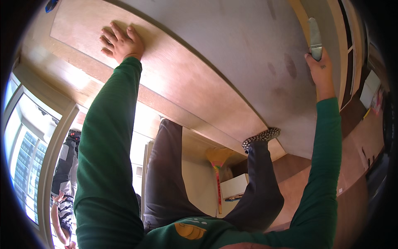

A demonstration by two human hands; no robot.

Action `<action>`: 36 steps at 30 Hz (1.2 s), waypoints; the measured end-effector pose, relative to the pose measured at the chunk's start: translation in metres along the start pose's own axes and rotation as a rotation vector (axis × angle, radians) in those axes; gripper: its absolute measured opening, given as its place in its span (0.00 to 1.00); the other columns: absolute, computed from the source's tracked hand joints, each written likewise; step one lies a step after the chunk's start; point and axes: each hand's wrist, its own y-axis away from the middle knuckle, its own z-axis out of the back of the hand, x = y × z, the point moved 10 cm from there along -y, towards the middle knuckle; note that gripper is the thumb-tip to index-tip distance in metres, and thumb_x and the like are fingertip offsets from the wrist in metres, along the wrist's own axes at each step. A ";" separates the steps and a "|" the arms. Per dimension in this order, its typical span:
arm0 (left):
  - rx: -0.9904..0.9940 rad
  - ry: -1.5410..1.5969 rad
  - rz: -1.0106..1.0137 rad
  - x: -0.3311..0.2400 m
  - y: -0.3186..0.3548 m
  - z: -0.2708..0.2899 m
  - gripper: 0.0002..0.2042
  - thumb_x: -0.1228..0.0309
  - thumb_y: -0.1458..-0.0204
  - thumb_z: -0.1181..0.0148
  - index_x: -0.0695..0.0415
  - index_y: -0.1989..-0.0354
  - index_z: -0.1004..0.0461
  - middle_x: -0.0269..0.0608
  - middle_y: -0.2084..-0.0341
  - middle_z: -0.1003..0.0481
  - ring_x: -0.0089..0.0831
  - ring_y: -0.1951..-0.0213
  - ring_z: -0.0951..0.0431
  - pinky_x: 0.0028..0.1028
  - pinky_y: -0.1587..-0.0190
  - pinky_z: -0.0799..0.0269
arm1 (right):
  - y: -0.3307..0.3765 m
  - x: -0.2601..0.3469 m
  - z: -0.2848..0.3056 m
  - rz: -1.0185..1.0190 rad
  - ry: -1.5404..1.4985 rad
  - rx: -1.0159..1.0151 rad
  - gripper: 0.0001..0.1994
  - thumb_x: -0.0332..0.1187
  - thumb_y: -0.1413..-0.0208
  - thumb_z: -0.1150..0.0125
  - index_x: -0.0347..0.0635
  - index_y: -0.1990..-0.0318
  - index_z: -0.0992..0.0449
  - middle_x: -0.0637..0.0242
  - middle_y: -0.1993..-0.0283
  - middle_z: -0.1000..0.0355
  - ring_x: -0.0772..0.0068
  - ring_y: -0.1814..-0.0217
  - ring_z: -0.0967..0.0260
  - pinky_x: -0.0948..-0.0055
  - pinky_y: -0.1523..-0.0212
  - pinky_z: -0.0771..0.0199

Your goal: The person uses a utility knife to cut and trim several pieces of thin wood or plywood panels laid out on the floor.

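My left hand (122, 43) presses flat on a pale plywood strip (178, 70), fingers spread. The strip lies slantwise beside a large grey panel (232, 37) with darker smudges. At the far right, my right hand (322, 76) is closed around a flat, narrow silver-grey metal tool (315, 35) with a rounded far end. This tool points away from me, above the panel's right side; its held part is hidden by the hand, and I cannot make out its exact kind. My right foot, in a black-and-white spotted shoe (261, 139), rests on the near end of the strip.
A broom (217, 166) with a red handle stands below, near a white box (234, 186). Another person (64, 182) is at the left beside a window (27, 157). A blue object (51, 6) sits at the far left corner. Wooden edging (338, 41) runs along the right.
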 end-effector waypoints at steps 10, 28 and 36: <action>0.021 0.006 -0.020 -0.003 0.001 -0.003 0.37 0.40 0.37 0.68 0.47 0.23 0.55 0.52 0.24 0.60 0.54 0.24 0.65 0.59 0.28 0.71 | 0.014 0.011 0.017 0.058 0.038 -0.082 0.11 0.36 0.45 0.35 0.40 0.60 0.24 0.70 0.70 0.28 0.76 0.67 0.32 0.71 0.65 0.31; 0.012 0.009 -0.017 -0.002 0.000 -0.012 0.39 0.36 0.39 0.71 0.45 0.23 0.56 0.52 0.24 0.61 0.53 0.24 0.65 0.58 0.28 0.70 | -0.014 -0.032 0.021 0.075 -0.098 -0.140 0.11 0.37 0.43 0.33 0.41 0.58 0.22 0.72 0.66 0.25 0.79 0.62 0.29 0.74 0.59 0.29; 0.046 -0.002 0.000 -0.006 0.001 -0.008 0.38 0.38 0.38 0.70 0.47 0.23 0.56 0.53 0.24 0.62 0.53 0.24 0.66 0.58 0.27 0.71 | 0.026 0.004 -0.016 0.051 0.145 -0.048 0.14 0.37 0.43 0.34 0.39 0.54 0.23 0.65 0.64 0.24 0.73 0.59 0.28 0.70 0.57 0.28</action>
